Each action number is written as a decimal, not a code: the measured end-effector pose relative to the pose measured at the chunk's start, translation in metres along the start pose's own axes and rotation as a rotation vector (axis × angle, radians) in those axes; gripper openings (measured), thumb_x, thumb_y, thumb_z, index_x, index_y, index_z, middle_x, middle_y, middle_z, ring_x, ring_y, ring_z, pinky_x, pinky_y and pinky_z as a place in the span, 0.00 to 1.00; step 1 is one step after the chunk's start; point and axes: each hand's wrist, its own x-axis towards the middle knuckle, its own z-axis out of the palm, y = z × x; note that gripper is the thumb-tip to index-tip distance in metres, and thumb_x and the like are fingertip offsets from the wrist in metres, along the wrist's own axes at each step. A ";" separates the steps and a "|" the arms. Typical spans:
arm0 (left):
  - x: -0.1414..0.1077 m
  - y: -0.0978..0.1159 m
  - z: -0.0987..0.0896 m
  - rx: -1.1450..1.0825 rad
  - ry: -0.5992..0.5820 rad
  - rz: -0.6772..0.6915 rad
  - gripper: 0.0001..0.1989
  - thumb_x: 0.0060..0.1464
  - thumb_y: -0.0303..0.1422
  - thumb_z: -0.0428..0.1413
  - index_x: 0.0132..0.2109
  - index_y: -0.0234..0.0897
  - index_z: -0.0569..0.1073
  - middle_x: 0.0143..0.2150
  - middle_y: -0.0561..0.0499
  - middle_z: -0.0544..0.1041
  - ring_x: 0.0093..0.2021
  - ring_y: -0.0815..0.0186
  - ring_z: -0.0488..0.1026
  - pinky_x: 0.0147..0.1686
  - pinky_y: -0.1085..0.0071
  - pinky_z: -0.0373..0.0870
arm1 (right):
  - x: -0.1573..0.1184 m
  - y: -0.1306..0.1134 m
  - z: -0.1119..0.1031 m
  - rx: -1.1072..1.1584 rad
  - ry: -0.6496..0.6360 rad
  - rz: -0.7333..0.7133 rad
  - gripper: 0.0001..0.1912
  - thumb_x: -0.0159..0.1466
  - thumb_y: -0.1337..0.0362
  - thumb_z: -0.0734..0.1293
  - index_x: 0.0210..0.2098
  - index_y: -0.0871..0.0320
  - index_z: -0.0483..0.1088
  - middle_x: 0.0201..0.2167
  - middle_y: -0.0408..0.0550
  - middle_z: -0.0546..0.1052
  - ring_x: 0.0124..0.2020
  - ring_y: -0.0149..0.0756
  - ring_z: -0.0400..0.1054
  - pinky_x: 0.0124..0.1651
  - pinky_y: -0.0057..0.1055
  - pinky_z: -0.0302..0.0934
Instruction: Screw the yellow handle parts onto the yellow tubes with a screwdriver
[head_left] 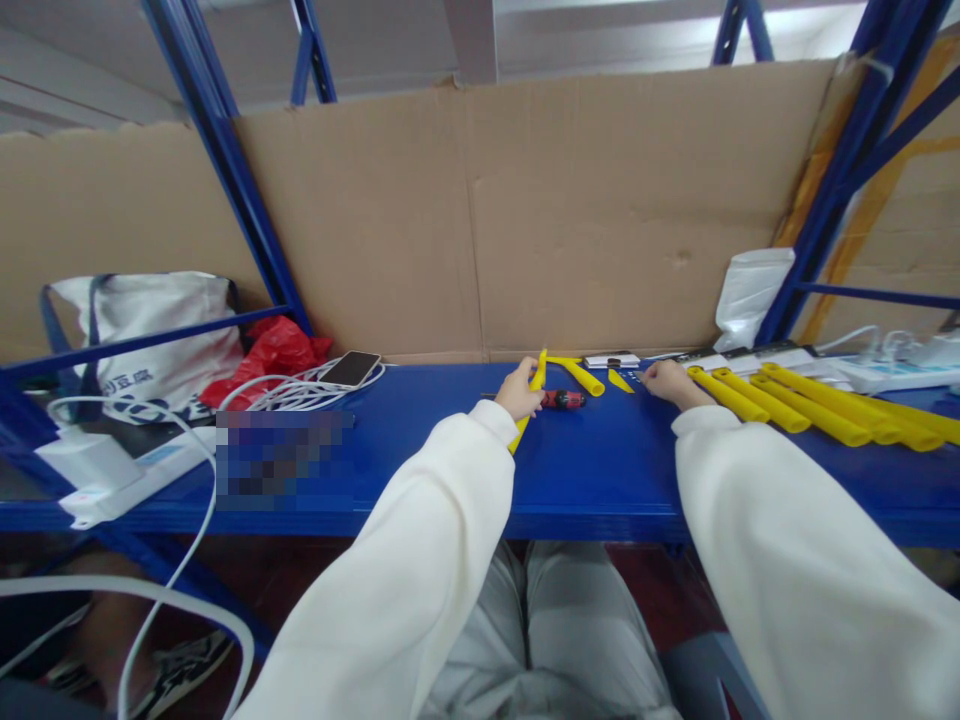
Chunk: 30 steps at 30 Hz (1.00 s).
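Observation:
My left hand point(519, 390) is closed around a yellow plastic piece point(523, 428) that sticks out above and below the fingers. Just right of it a red and black screwdriver point(562, 399) lies on the blue table point(450, 480). Behind the screwdriver rests another yellow part point(583, 377), with a small flat yellow piece point(619, 381) beside it. My right hand point(671, 382) reaches down by some tiny pieces point(634, 375); its fingertips are together, and what they hold, if anything, is too small to make out. Several yellow tubes point(821, 408) lie to its right.
A phone point(352, 369), white cables point(300, 396), a red bag point(274, 350) and a white cloth bag point(161, 330) are at the left. Power strips point(150, 470) lie at both ends. Cardboard point(600, 220) stands behind, between blue posts. A person's leg shows at lower left.

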 end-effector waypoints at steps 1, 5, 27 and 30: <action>-0.001 0.001 0.000 0.005 0.000 -0.003 0.26 0.50 0.16 0.58 0.55 0.37 0.69 0.52 0.42 0.79 0.19 0.78 0.70 0.17 0.81 0.66 | -0.001 -0.002 0.000 -0.029 -0.018 0.025 0.07 0.60 0.65 0.68 0.30 0.59 0.80 0.36 0.60 0.82 0.45 0.53 0.77 0.48 0.41 0.69; -0.001 0.002 0.001 0.008 -0.013 -0.014 0.25 0.52 0.15 0.56 0.55 0.36 0.68 0.55 0.40 0.78 0.18 0.79 0.69 0.16 0.81 0.66 | -0.004 -0.008 -0.003 -0.069 -0.021 0.056 0.09 0.60 0.66 0.66 0.34 0.58 0.81 0.33 0.57 0.82 0.42 0.49 0.77 0.44 0.36 0.68; 0.003 0.002 0.006 -0.381 -0.054 -0.085 0.23 0.57 0.17 0.55 0.56 0.39 0.63 0.54 0.43 0.79 0.21 0.76 0.74 0.19 0.79 0.69 | -0.014 -0.027 -0.015 0.049 -0.063 0.053 0.13 0.63 0.71 0.64 0.41 0.60 0.81 0.42 0.59 0.83 0.48 0.47 0.77 0.48 0.33 0.67; 0.004 0.003 0.006 -0.480 -0.073 -0.109 0.24 0.56 0.17 0.57 0.56 0.39 0.63 0.52 0.44 0.79 0.21 0.74 0.75 0.20 0.78 0.70 | -0.016 -0.035 -0.020 0.140 -0.002 0.010 0.11 0.64 0.70 0.64 0.36 0.59 0.79 0.41 0.58 0.83 0.48 0.47 0.77 0.50 0.34 0.67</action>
